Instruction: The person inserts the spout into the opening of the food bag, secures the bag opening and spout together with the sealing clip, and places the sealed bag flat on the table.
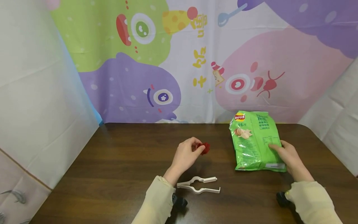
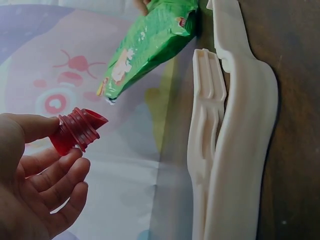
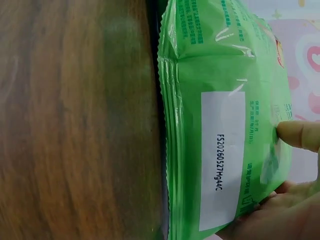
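Using the white clip as reference: it lies on the worktop, arms spread, free ends pointing right. Left hand is beyond it, grip clamped on a red threaded piece (thumb against fingertips at one end), held up off the surface. Green bag sits beyond and right of the clip; right hand grips its right edge, thumb on the printed face, fingers behind.

Risks, my read: the red piece looks small and is pinched at one end only, so a knock or slack thumb could twist or drop it. The bag film looks slick; one-sided hold could let the far corner swing or slip, and squeezing harder could crush the contents. Left black wrist mount is just nearside of the clip; a low sweep could shove it. Can't tell whether the bag is sealed.
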